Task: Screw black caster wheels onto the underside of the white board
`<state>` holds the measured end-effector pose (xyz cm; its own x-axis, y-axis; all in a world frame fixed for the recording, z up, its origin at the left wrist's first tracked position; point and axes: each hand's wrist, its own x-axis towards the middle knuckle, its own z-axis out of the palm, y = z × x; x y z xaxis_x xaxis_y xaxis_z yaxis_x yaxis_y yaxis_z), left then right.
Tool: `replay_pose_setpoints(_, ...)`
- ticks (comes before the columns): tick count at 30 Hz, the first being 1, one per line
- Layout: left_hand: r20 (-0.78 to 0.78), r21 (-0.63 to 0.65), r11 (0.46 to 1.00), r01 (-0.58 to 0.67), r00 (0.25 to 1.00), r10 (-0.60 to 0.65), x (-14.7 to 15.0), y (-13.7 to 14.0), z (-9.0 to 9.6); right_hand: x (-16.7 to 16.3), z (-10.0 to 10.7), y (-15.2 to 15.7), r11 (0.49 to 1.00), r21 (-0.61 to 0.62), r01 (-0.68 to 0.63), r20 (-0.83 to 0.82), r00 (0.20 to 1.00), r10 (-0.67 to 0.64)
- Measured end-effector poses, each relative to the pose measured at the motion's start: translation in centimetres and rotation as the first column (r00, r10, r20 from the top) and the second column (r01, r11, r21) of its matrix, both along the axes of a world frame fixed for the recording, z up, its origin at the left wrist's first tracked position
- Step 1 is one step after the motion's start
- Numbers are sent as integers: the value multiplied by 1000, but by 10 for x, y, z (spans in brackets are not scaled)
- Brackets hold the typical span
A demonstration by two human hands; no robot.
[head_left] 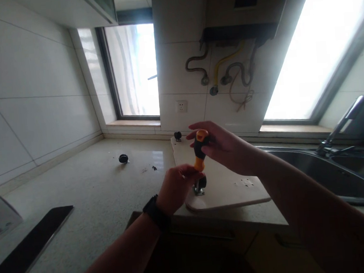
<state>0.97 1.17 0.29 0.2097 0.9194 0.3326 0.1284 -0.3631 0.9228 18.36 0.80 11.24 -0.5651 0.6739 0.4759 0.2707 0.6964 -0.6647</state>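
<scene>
An orange and black screwdriver (199, 153) stands almost upright over a caster wheel (202, 183) at the near left corner of a pale board (224, 195). My right hand (222, 144) holds its handle between thumb and fingers, with some fingertips stretched out to the left. Lower down, my left hand (177, 183), with a black watch at the wrist, pinches the screwdriver just below the handle, beside the caster. The screwdriver's tip is hidden. A second caster (177, 136) sits at the board's far left corner. Several small holes show at the board's right end.
A loose black caster (123, 158) and small dark bits (154, 168) lie on the counter (94, 181). At left are a dark flat strip (33, 243) and a clear plastic box (1, 218). The sink (307, 164) with its faucet (341, 124) is on the right.
</scene>
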Motion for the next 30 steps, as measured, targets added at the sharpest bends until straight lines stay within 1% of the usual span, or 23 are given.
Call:
replay_pose_setpoints(1,10,-15,999,34,999,-34,-2,1,1,2,0,1,1000,5,8,13,1000,-8)
replay_pose_setpoints(3,18,-28,994,104,994,-104,-5,3,4,3,0,4,995,43,91,34,995,-93)
replay_pose_setpoints(5,44,-42,989,140,989,-138,-6,4,5,1,-2,6,967,145,211,29,976,-218)
replay_pose_setpoints(6,65,-50,988,143,988,-139,-5,4,4,-1,-3,6,935,223,275,21,958,-286)
replay_pose_setpoints(7,90,-57,990,133,988,-127,-3,4,3,-3,-5,7,888,311,337,8,934,-357)
replay_pose_setpoints(9,140,-58,994,97,986,-88,2,4,0,-7,-7,7,767,465,442,-34,875,-483)
replay_pose_setpoints(10,157,-52,995,80,985,-71,4,5,-1,-8,-8,6,718,508,475,-44,847,-530)
replay_pose_setpoints(11,168,-46,997,69,984,-61,7,6,-3,-8,-8,5,692,524,497,-39,825,-563)
replay_pose_setpoints(12,178,-42,997,63,982,-54,9,8,-4,-7,-8,5,693,510,509,-22,814,-581)
replay_pose_setpoints(13,182,-42,997,63,982,-55,10,9,-5,-5,-8,5,729,468,500,4,824,-567)
replay_pose_setpoints(14,177,-43,997,68,982,-60,11,10,-5,-2,-8,5,790,402,463,28,856,-516)
replay_pose_setpoints(16,140,-41,995,87,987,-80,10,12,-3,5,-7,6,925,225,305,36,946,-321)
replay_pose_setpoints(17,105,-34,995,97,990,-93,8,13,-1,9,-7,6,967,141,213,21,976,-218)
replay_pose_setpoints(18,61,-23,994,108,992,-106,6,12,1,13,-6,7,986,75,147,1,989,-147)
replay_pose_setpoints(19,16,-10,993,121,993,-121,3,11,3,15,-6,6,992,33,124,-11,992,-124)
replay_pose_setpoints(21,-39,16,989,149,988,-148,-2,7,7,17,-5,4,983,21,182,3,983,-182)
replay_pose_setpoints(22,-52,27,987,159,986,-158,-4,5,7,16,-5,3,972,51,230,18,973,-231)
replay_pose_setpoints(24,-76,30,985,169,983,-166,-8,0,7,12,-5,-1,932,167,323,31,943,-332)
replay_pose_setpoints(25,-94,27,986,165,982,-162,-9,-1,7,9,-5,-3,898,242,368,23,923,-385)
replay_pose_setpoints(26,-114,24,987,159,981,-156,-9,-2,5,6,-6,-5,852,318,415,4,899,-439)
replay_pose_setpoints(28,-131,20,990,141,982,-137,-9,-3,2,0,-7,-7,751,443,489,-44,849,-527)
replay_pose_setpoints(29,-126,20,991,132,984,-128,-8,-3,0,-2,-7,-8,708,484,514,-57,826,-561)
replay_pose_setpoints(30,-117,21,992,123,986,-119,-6,-2,-1,-3,-7,-9,679,507,531,-57,807,-588)
